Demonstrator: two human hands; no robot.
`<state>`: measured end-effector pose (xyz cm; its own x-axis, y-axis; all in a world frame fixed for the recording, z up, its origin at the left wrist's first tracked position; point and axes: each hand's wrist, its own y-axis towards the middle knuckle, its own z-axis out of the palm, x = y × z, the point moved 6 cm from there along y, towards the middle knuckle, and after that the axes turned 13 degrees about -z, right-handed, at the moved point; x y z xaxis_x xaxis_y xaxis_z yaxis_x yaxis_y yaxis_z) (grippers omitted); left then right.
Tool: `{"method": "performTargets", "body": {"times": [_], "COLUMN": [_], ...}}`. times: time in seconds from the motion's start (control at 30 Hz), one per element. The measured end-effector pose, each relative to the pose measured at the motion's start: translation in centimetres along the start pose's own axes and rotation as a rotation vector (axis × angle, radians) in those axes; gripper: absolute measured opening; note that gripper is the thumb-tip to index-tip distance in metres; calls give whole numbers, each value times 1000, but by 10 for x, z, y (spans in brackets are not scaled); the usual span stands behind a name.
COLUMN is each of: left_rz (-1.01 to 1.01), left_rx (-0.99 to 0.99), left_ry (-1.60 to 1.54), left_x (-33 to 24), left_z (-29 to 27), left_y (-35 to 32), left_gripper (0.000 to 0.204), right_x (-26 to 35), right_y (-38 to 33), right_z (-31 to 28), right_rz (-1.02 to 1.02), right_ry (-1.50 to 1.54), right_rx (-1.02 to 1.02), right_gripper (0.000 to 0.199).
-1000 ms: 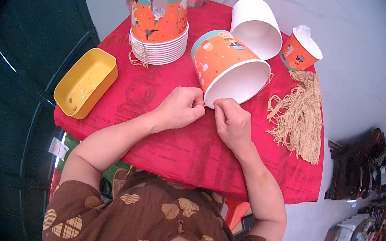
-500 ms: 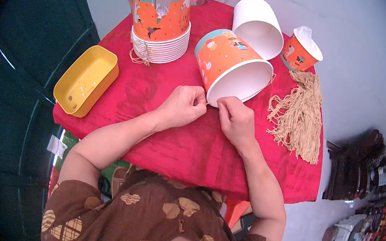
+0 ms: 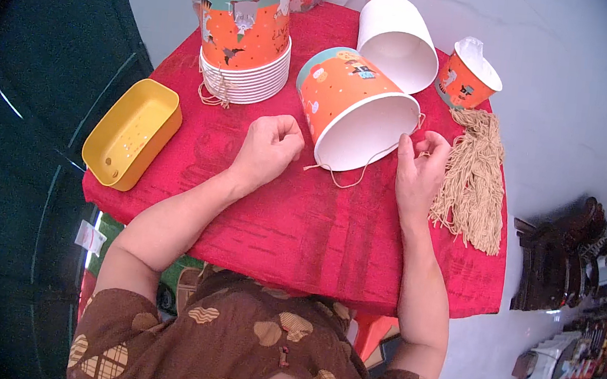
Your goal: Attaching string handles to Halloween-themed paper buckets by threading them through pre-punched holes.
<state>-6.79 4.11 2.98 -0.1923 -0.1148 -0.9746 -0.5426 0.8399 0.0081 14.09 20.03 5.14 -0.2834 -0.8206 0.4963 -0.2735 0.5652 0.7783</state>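
An orange paper bucket [image 3: 351,101] lies on its side on the red tablecloth [image 3: 299,226], its white mouth facing me. A thin beige string [image 3: 354,174] hangs in a loop below its rim. My left hand [image 3: 269,147] is closed just left of the bucket, near the string's loose end. To the right of the rim, my right hand [image 3: 419,171] pinches the string's other end. A bundle of beige strings [image 3: 475,181] lies right beside that hand.
A stack of orange buckets [image 3: 245,33] stands upside down at the back left. A white-sided bucket [image 3: 397,37] lies at the back, a small orange cup [image 3: 468,75] to its right. A yellow tray [image 3: 132,133] overhangs the table's left edge.
My hands, close together in front of the bucket's mouth before, have moved apart to either side of it. The string now hangs in a loop under the rim.
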Motion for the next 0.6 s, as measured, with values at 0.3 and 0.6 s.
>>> {"method": "performTargets", "body": {"times": [0.3, 0.6], "left_rz": [-23, 34], "left_rx": [-85, -257], "left_ry": [33, -177], "left_x": [6, 0], "left_z": [-2, -21], "left_y": [3, 3], "left_gripper": [14, 37], "right_x": [-23, -21], "right_y": [-7, -1], "right_z": [38, 23], "right_rz": [312, 106], "right_ry": [335, 340], "right_rx": [323, 210], "right_gripper": [20, 24]}}
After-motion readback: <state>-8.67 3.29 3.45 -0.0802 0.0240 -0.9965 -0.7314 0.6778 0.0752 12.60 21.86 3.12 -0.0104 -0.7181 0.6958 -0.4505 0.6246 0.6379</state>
